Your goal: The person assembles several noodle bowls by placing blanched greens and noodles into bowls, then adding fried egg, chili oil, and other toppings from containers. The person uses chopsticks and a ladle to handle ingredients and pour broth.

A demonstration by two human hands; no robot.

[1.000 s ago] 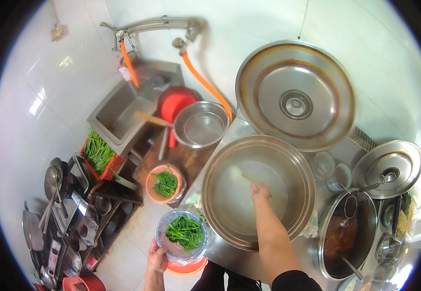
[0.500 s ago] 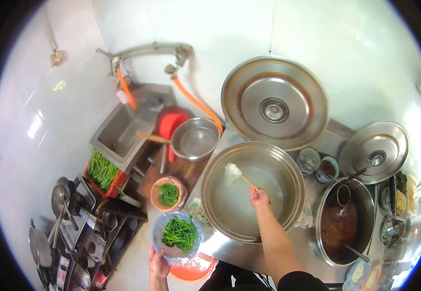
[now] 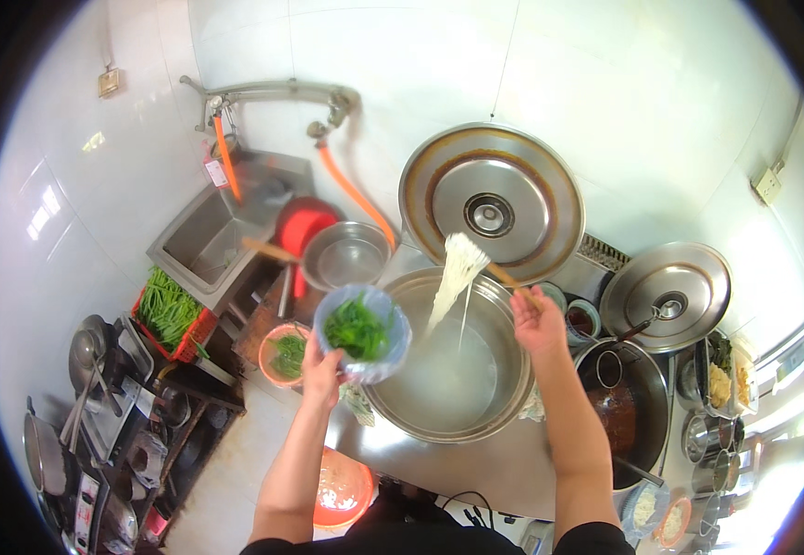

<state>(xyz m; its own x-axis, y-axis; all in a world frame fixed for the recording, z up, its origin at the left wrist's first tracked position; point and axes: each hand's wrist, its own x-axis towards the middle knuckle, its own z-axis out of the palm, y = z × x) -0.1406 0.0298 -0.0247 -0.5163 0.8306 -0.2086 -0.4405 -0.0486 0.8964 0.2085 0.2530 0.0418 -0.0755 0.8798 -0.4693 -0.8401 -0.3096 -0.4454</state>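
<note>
My left hand (image 3: 323,370) grips the side of a pale, plastic-lined bowl (image 3: 398,347) with leafy greens (image 3: 358,331) in it. This bowl is over the left rim of a wide steel pot (image 3: 420,433) of cloudy, steaming water. Closed around wooden chopsticks (image 3: 504,276), my right hand (image 3: 537,319) is above the pot's right rim. A bundle of white noodles (image 3: 460,268) hangs from the chopsticks, its strands trailing down toward the water.
Behind the pot leans a large steel lid (image 3: 536,203). To the right is a deep pot (image 3: 664,416) of brown sauce, with a smaller lid (image 3: 707,282) behind. Leftward are an orange bowl (image 3: 268,356) of greens, a steel pan (image 3: 346,259) and a sink (image 3: 166,254).
My right hand has risen and moved right, lifting the noodles out of the water. My left hand has brought the bowl of greens up and right to the pot's rim.
</note>
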